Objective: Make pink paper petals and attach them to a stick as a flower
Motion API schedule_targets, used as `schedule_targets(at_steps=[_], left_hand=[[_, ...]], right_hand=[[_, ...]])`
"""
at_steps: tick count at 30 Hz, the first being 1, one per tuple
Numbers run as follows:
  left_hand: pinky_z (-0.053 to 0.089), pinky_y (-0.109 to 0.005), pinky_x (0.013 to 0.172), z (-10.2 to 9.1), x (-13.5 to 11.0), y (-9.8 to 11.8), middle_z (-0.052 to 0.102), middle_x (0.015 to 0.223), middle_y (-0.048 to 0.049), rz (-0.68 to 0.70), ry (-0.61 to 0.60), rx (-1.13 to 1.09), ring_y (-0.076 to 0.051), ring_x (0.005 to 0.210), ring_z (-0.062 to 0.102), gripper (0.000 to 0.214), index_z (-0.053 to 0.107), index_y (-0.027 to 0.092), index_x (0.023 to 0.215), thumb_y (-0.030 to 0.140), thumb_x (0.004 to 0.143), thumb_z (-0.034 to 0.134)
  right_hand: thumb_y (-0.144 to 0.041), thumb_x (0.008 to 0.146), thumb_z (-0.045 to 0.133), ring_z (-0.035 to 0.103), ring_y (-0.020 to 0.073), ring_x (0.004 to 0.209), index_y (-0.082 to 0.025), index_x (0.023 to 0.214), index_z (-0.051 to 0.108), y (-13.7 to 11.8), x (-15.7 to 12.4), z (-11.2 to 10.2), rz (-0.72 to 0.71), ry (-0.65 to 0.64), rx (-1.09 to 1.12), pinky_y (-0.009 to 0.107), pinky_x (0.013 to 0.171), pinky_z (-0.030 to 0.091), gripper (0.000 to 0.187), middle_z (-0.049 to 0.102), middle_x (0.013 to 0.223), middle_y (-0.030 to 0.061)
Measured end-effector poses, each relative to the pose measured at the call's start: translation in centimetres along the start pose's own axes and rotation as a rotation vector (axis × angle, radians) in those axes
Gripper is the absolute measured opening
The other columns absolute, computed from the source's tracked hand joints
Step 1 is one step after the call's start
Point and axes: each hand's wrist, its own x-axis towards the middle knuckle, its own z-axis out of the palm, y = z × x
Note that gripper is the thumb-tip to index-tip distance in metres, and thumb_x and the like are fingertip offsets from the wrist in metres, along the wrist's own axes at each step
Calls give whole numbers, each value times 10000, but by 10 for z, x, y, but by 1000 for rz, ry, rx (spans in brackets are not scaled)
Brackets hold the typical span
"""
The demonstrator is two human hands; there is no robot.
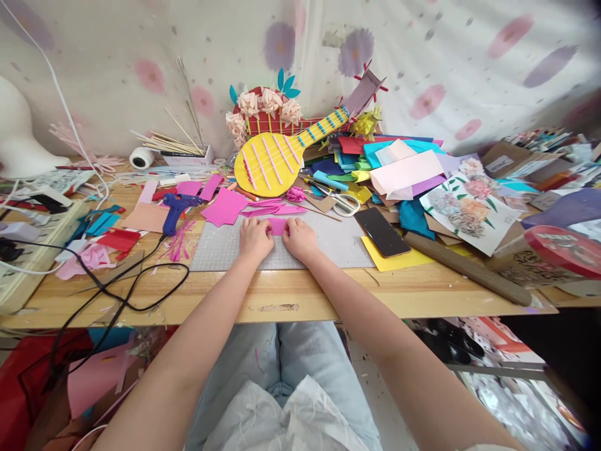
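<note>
A small piece of magenta paper (pixel 278 226) is stretched between my two hands, just above the grey cutting mat (pixel 328 241). My left hand (pixel 256 239) pinches its left edge, fingers curled. On the other edge, my right hand (pixel 299 239) closes in the same way. Behind the hands lie magenta paper strips (pixel 265 208), and a stack of magenta paper squares (pixel 225 205) is to their left. White-handled scissors (pixel 346 204) rest at the mat's back right. A yellow paper lute (pixel 270 164) leans at the back.
A blue glue gun (pixel 177 210) stands at the left, its black cord (pixel 126 294) looping over the table edge. A phone (pixel 382 232) lies at the right beside a long wooden stick (pixel 464 266). Piled coloured papers (pixel 408 169) and a tub (pixel 554 257) fill the right side.
</note>
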Motion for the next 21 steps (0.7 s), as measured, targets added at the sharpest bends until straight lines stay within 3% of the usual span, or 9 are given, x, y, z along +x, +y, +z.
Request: schedule_targets(at_steps=[6,14,21], left_hand=[[378,-378,861,-1,0,-6,554,893,-74,-32,-14,-47,-262,968,443,295,672,272,854,91,725,478],[380,-378,874,0,0,-8,553,886,-76,-13,-33,-64,-253,974,451,325,682,275,868,79,726,466],[407,-339,840,-7,2,-8,564,805,-50,33,22,-167,-217,925,487,310,632,230,776,14,685,430]], right_hand=[[-110,797,366,541,212,921,-152,1035,501,7,1,0,-24,-18,57,311,798,395,276,583,1023,105],[-88,790,350,534,208,918,-159,1044,484,6,1,-1,-28,-26,115,321,815,391,296,575,1043,116],[-140,742,372,515,162,810,-177,962,473,14,1,0,20,98,363,273,730,390,245,558,908,56]])
